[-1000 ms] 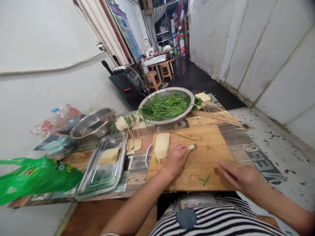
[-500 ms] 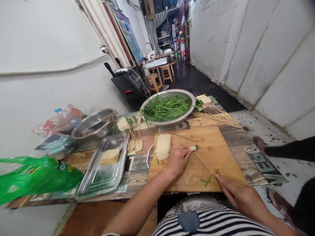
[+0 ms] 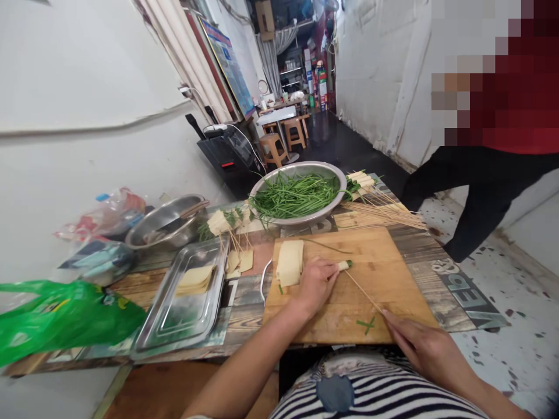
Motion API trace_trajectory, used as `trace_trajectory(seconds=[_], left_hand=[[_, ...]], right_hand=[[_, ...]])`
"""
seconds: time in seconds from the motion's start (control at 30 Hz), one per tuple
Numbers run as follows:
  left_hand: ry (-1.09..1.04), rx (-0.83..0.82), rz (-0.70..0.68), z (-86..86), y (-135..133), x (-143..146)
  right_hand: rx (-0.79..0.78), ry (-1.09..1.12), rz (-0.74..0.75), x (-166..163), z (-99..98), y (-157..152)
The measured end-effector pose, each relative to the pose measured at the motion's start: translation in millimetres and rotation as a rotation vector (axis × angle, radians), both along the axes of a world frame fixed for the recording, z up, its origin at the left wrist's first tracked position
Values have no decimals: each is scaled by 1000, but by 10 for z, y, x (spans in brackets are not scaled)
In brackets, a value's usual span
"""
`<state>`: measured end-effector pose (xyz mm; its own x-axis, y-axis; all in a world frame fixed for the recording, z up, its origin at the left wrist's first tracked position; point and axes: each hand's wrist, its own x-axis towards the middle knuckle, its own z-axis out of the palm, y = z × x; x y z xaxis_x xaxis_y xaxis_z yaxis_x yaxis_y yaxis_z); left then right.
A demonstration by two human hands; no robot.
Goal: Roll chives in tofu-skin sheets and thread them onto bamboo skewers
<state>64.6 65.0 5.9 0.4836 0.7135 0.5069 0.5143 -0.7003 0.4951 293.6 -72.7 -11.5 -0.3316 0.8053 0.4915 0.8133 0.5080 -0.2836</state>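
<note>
My left hand is closed on a pale tofu-skin roll with green showing at its end, held down on the wooden cutting board. Pinched in my right hand is a thin bamboo skewer, whose far tip meets the roll; I cannot tell how deep it goes. A stack of tofu-skin sheets lies on the board left of my left hand. Small green chive pieces lie near the board's front edge.
Behind the board stands a steel bowl of chives. Finished skewers and loose sticks lie to its right. A metal tray with sheets and a green bag are leftward. A person walks at right.
A person in red and black has moved further into view on the right, passing beside the table. My hands, the roll and the skewer have hardly moved.
</note>
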Motion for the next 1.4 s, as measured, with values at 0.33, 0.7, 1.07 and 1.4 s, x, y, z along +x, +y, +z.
trace_trajectory(seconds=[0.33, 0.7, 1.07, 1.4], left_hand=[[8, -9, -21, 14, -8, -11], [57, -2, -41, 16, -3, 8], [43, 46, -8, -71, -12, -9], [262, 313, 39, -384, 422, 277]], right_hand=[[12, -51, -7, -57, 32, 48], [-12, -134, -25, -213, 141, 236], [-123, -274, -136, -382, 228, 540], [81, -129, 15, 179, -37, 939]])
